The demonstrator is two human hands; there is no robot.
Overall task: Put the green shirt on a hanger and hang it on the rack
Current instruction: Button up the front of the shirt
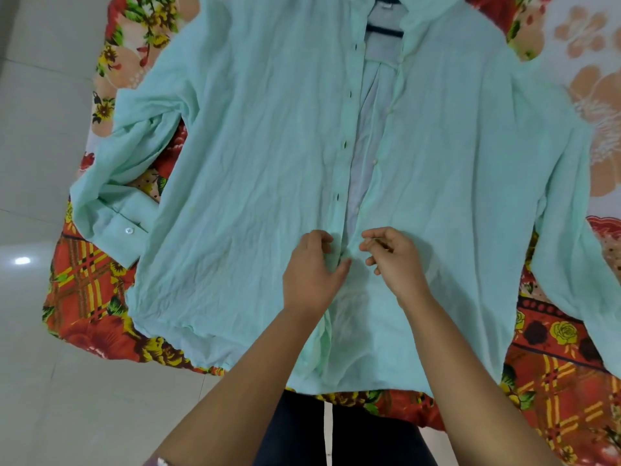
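Near the bed's front edge, left hand and right hand each pinch the green shirt's front edges.

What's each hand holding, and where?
Both hold the green shirt low on its front opening: left hand grips the buttonhole edge, right hand pinches the button edge.
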